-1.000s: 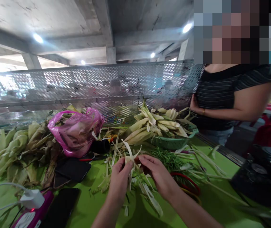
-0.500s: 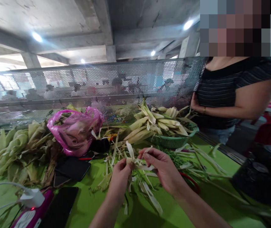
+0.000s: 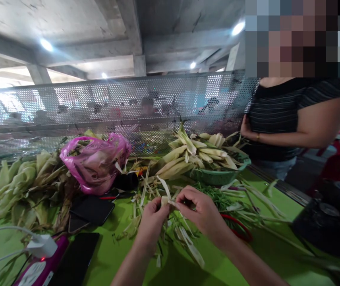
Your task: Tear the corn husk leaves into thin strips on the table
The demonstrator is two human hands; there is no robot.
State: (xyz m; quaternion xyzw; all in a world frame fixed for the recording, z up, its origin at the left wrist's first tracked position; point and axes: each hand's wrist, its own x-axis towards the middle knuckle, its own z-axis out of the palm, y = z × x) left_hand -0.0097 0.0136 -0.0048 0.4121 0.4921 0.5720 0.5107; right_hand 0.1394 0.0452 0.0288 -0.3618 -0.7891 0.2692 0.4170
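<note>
Between thumb and fingers, my left hand (image 3: 152,216) pinches a pale, folded strip of corn husk (image 3: 164,200). One end of the strip sticks up above the fingertips. My right hand (image 3: 201,210) is closed close beside it, its fingertips pinching the strip's other side. Below the hands, loose torn husk strips (image 3: 191,246) lie on the green tabletop (image 3: 122,258). Behind them a green basin (image 3: 214,176) is heaped with corn husks (image 3: 184,153).
A pink plastic bag (image 3: 98,163) and a husk pile (image 3: 29,186) stand left. Nearer are dark phones (image 3: 94,209) and a purple power strip (image 3: 43,264). A red loop (image 3: 243,234) lies right, before a dark bag (image 3: 325,222). A person (image 3: 280,115) stands by a perforated metal screen (image 3: 98,103).
My right hand has come in to the left, its fingertips now at the husk strip beside my left fingers. My left hand has barely moved.
</note>
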